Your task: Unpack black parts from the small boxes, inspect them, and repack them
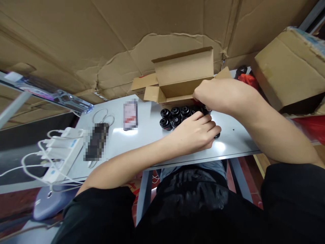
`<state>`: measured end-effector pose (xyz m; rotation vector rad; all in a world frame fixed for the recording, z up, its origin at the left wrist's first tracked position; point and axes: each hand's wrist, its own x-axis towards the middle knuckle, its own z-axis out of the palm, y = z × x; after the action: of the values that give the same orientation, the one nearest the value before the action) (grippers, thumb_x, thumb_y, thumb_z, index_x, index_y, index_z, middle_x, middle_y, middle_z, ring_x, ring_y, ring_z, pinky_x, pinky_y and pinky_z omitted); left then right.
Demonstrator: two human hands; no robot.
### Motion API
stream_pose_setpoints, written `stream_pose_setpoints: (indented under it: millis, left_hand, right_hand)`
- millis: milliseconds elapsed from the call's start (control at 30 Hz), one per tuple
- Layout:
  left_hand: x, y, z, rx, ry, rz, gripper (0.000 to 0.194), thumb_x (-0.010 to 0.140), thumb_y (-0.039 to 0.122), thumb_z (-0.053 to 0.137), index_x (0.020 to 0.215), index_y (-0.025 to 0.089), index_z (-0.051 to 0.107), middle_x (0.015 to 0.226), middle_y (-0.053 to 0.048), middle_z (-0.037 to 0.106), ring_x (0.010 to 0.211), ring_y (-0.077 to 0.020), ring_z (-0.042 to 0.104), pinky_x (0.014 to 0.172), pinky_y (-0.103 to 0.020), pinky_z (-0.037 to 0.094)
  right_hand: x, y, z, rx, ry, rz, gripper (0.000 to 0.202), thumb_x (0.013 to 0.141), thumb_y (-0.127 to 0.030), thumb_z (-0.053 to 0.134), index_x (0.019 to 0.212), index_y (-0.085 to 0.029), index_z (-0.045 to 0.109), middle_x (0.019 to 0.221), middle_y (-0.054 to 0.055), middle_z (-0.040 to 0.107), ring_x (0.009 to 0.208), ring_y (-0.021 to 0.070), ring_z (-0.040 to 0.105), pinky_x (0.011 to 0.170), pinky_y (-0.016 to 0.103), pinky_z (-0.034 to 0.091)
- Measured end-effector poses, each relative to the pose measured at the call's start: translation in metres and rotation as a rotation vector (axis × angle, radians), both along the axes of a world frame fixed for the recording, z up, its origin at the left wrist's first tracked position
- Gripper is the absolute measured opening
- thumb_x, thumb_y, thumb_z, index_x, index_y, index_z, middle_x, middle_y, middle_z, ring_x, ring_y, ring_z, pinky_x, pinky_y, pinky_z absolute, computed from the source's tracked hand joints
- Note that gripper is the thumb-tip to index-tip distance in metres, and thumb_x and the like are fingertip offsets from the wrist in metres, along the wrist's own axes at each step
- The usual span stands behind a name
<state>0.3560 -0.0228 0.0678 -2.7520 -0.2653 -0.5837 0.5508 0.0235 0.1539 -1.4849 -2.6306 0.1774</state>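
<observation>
Several short black cylinders [175, 122] with round ringed tops stand upright in close rows on the white table. My left hand [199, 133] lies over the near right end of these rows. Its fingers are curled round a black cylinder [217, 136], of which only a small part shows. Behind it, my right hand [209, 96] bends down at the front wall of an open cardboard box [184, 70], just above the rear right cylinders. Its fingers are closed and mostly hidden, so what they hold cannot be made out.
A phone-like pink item [130, 114] and a dark blurred item [96, 141] lie to the left. Beyond them is a white power strip [64, 154] with cables. A large carton [289, 67] stands at right, beside red plastic [248, 80]. Cardboard sheeting [114, 34] lines the back.
</observation>
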Motion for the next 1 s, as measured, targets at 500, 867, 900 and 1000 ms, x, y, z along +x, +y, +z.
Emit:
stream_pose_setpoints:
  millis: [500, 867, 900, 1000]
  left_hand:
    - [-0.034, 0.044, 0.030, -0.249, -0.005, 0.312, 0.060, 0.121, 0.055, 0.080, 0.168, 0.018, 0.076, 0.165, -0.024, 0.080, 0.157, -0.0479, 0.074, 0.135, -0.064, 0.058]
    - [-0.154, 0.077, -0.002, -0.497, -0.152, 0.423, 0.075, 0.131, 0.079, 0.035, 0.164, 0.028, 0.079, 0.154, -0.014, 0.090, 0.150, -0.0363, 0.081, 0.161, -0.069, 0.034]
    - [-0.155, 0.076, -0.005, -0.476, -0.175, 0.417, 0.075, 0.130, 0.080, 0.037, 0.165, 0.029, 0.079, 0.159, -0.015, 0.088, 0.153, -0.0372, 0.080, 0.158, -0.069, 0.037]
    - [-0.160, 0.071, -0.014, -0.353, -0.283, 0.410, 0.070, 0.127, 0.083, 0.049, 0.162, 0.031, 0.080, 0.162, -0.017, 0.084, 0.153, -0.0407, 0.076, 0.139, -0.067, 0.054]
  right_hand:
    - [0.021, -0.003, 0.049, 0.172, -0.204, -0.012, 0.039, 0.107, -0.002, 0.055, 0.137, -0.019, 0.073, 0.099, 0.011, 0.072, 0.077, 0.0309, 0.061, 0.063, 0.043, 0.036]
    - [0.000, 0.011, 0.015, 0.230, 0.051, 0.318, 0.040, 0.108, -0.010, 0.056, 0.137, -0.031, 0.074, 0.131, 0.014, 0.077, 0.128, 0.0395, 0.073, 0.100, 0.051, 0.061]
    - [-0.003, 0.011, 0.011, 0.231, 0.032, 0.358, 0.041, 0.107, -0.007, 0.056, 0.137, -0.028, 0.075, 0.136, 0.015, 0.077, 0.133, 0.0396, 0.072, 0.105, 0.051, 0.061]
    - [-0.008, 0.013, 0.001, 0.175, 0.043, 0.472, 0.037, 0.108, -0.007, 0.055, 0.133, -0.023, 0.078, 0.129, 0.014, 0.079, 0.127, 0.0363, 0.072, 0.107, 0.049, 0.060]
